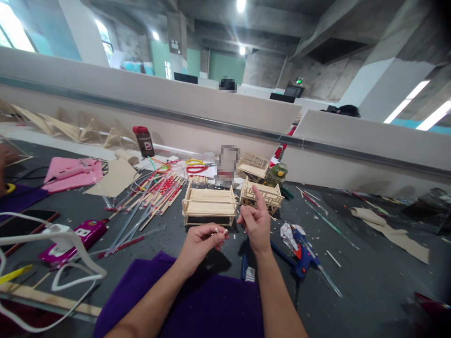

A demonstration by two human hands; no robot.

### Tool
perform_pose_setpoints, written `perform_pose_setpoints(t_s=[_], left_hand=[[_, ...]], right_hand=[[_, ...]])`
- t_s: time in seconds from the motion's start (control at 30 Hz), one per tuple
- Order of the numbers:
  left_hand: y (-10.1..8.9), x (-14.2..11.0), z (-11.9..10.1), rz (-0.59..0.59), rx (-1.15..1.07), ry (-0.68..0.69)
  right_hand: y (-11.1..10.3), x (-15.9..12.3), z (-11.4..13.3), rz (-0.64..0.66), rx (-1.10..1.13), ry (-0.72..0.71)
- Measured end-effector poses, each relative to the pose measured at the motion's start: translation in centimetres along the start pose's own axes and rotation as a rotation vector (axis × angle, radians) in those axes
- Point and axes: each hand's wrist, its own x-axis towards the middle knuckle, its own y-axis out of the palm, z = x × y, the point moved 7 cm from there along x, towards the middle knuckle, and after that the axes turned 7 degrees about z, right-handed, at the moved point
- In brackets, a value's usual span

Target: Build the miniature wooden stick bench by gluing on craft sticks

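The top of the frame is spanned by a concrete ceiling (pixel 275 14), dotted with lamps (pixel 241 5). Bright windows (pixel 14 23) are seen at upper left, and a green wall (pixel 226 65) at top centre. The middle is crossed by a white partition (pixel 197 99), banded by a grey rail (pixel 176 115); a dark tabletop (pixel 369 291) is seen below.

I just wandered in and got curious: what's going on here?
A person sits with both hands over a dark table. The left hand pinches small pale pieces in front of a wide stick-built model. The right hand is raised with its index finger out; whether it holds anything is unclear. Two smaller models stand beyond, loose sticks lie to the left, and a blue glue gun rests at right.
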Motion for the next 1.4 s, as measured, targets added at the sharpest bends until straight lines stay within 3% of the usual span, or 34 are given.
perform_pose_setpoints(t_s=[0.63,0.87,0.97,1.2,1.4], left_hand=[[-0.1,0.0,0.2,-0.003,-0.002,-0.007],[-0.5,0.0,-0.2,-0.051,0.023,0.051],[-0.7,0.1,-0.3,-0.081,0.063,0.059],[-1.0,0.0,-0.4,-0.095,0.128,0.073],[-1.1,0.1,-0.5,-0.089,0.143,0.083]], right_hand=[[0.0,-0.1,0.2,-0.016,-0.003,-0.02],[-0.4,-0.1,-0.3,-0.055,-0.024,-0.022],[0.0,-0.2,-0.2,0.018,-0.019,-0.017],[3.6,-0.9,0.0,0.39,0.06,0.092],[4.2,-1.0,-0.5,0.445,0.092,0.11]])
